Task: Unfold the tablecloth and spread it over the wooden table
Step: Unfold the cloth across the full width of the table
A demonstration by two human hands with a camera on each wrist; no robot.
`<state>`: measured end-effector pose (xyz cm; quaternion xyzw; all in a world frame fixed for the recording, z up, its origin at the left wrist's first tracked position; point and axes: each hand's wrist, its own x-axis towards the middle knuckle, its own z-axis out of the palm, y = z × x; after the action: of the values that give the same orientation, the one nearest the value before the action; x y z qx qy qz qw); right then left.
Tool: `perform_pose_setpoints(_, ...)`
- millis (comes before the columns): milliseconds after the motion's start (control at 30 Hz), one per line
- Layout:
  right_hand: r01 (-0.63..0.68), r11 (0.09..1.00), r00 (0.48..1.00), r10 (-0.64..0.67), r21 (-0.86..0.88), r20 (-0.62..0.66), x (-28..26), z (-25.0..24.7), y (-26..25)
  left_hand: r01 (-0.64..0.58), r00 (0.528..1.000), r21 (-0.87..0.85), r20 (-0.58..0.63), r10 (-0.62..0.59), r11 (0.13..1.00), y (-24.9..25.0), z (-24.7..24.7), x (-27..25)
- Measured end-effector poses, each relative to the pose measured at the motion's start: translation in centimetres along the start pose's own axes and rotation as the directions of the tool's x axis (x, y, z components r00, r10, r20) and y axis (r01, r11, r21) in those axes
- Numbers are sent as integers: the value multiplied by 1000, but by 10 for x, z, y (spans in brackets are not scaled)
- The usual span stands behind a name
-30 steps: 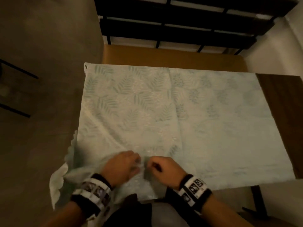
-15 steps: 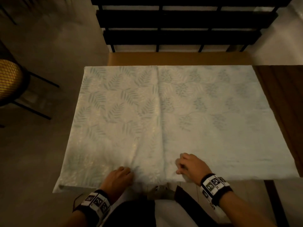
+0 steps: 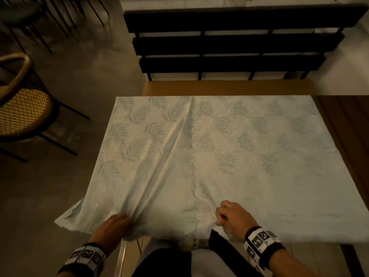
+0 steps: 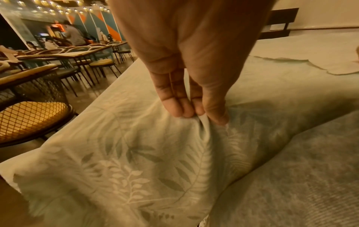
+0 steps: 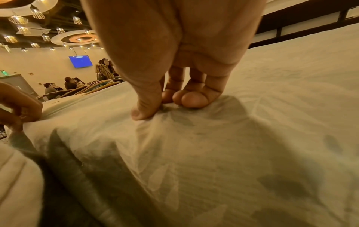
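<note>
At the near edge of the wooden table [image 3: 347, 124], left to right: left hand [image 3: 113, 226] is pinching a raised ridge of the tablecloth [image 3: 249, 152] between thumb and fingers [image 4: 174, 107]; right hand [image 3: 233, 216] is gripping a gather of the same cloth beside the scalloped flap edge [image 3: 193, 156]. Cloth is lying folded, its flap seam running away from the person, both hands flanking it. Left portion is overhanging the table's left side above the floor, near a wicker chair [image 3: 24, 110]; bare wood is showing right and far, likely room for spreading rightward.
</note>
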<state>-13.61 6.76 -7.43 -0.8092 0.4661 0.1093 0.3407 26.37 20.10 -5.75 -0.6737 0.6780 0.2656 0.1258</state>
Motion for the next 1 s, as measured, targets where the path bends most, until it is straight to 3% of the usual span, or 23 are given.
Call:
perform_pose_setpoints(100,-25,1000,999,25,19,29,-1,-4,-2,-21,997,-34,79,23,999,2,-9,6)
perform_pose_setpoints(200,-56,998,989,52,24,137,2,-14,-7,2,982,-50,187,7,999,1,-33,28)
perform_pose_setpoints(300,-107,990,966,83,87,246,24,-47,-15,3,987,-79,158,10,997,0,-82,69)
perform_pose_setpoints(367,-149,973,978,120,174,170,52,-79,-13,19,998,-126,68,-11,992,-5,-119,108)
perform_pose_setpoints(467,-179,973,977,193,146,-88,126,-140,-2,5,990,-196,-134,-32,981,-30,-172,186)
perform_pose_setpoints(567,-227,959,905,271,168,-327,212,-203,5,-27,950,-251,-309,-53,968,-54,-221,270)
perform_pose_setpoints(667,-253,949,825,312,186,-470,292,-255,13,61,898,-295,-400,-181,954,-78,-262,349)
perform_pose_setpoints(733,-276,948,798,319,160,-511,334,-281,17,120,888,-304,-393,-239,945,-94,-278,390)
perform_pose_setpoints(867,-331,942,842,324,60,-432,390,-296,35,192,891,-277,-354,-286,941,-120,-282,435)
perform_pose_setpoints(1000,-312,932,805,363,185,-470,411,-287,44,210,861,-257,-408,-303,943,-137,-280,444)
